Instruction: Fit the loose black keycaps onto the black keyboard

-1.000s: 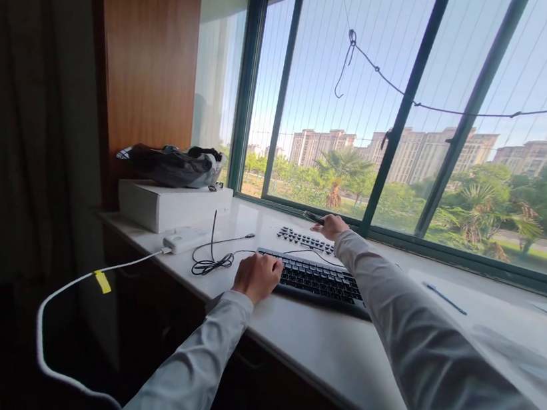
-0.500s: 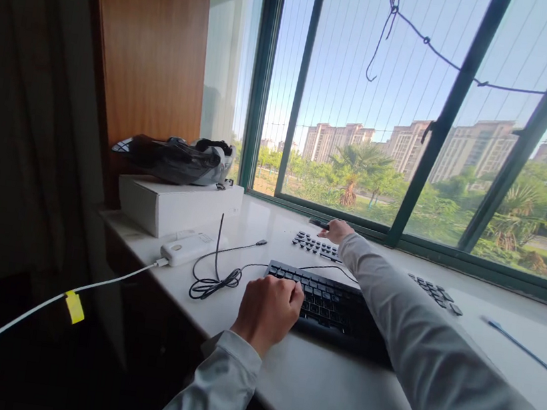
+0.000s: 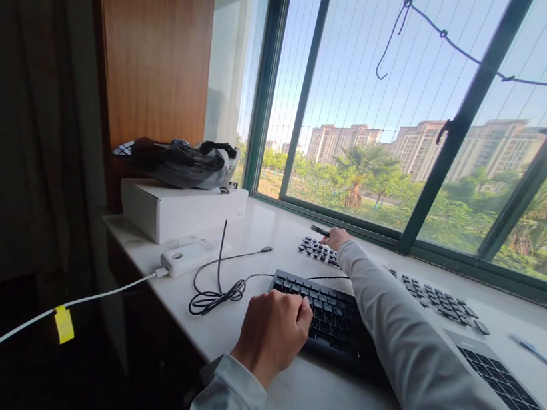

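Note:
My left hand (image 3: 273, 331) is curled in a fist at the left end of a black keyboard (image 3: 327, 310) on the white window ledge (image 3: 327, 407); whether it grips the keyboard's edge is unclear. Stretched far forward over the keyboard, my right hand (image 3: 336, 237) holds a thin dark tool (image 3: 319, 230) near the window frame. Directly under that hand lies a row of loose black keycaps (image 3: 315, 249). More loose keycaps (image 3: 437, 298) lie in a line to the right, behind my sleeve.
A white box (image 3: 179, 209) with a dark bag (image 3: 176, 160) on it stands at the ledge's left end. A white power bank (image 3: 189, 256) with a white cable, a coiled black cable (image 3: 214, 291), a blue pen (image 3: 538, 355) and a grey keyboard frame (image 3: 506, 384) also lie here.
The view has come closer and lower over the ledge. My right hand has stayed by the loose keycaps with the tool. The grey frame at right has come into view.

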Motion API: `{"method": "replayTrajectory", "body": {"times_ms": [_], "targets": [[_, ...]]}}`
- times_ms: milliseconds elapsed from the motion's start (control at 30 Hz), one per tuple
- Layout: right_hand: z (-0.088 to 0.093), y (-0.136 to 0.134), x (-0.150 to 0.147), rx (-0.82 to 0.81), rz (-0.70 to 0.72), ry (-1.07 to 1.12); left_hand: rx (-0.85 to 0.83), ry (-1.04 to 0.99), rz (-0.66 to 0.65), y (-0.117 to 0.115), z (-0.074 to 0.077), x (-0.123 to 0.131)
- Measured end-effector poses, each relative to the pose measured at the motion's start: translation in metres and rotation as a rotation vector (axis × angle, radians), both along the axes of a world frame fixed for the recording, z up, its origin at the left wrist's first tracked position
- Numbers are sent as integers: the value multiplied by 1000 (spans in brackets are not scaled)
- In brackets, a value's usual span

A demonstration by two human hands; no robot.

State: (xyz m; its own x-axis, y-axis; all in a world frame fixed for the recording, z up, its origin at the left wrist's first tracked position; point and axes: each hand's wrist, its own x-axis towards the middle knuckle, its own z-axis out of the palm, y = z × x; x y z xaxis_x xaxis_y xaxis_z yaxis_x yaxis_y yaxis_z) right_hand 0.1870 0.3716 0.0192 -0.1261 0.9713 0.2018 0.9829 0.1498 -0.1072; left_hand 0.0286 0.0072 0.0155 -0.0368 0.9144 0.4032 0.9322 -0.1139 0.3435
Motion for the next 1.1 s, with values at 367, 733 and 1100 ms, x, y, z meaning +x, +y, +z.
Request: {"method": "replayTrajectory", "body": {"times_ms": [367,733,1100], "targets": [[-9,10,3,-16,37,-9,16,-5,8,1,-2,0],[1,-1,2,16,15,17,21,-7,34,4,-4,-1],[34,-67,0,79,166,215,27,60,121,9,-5,-2]]}}
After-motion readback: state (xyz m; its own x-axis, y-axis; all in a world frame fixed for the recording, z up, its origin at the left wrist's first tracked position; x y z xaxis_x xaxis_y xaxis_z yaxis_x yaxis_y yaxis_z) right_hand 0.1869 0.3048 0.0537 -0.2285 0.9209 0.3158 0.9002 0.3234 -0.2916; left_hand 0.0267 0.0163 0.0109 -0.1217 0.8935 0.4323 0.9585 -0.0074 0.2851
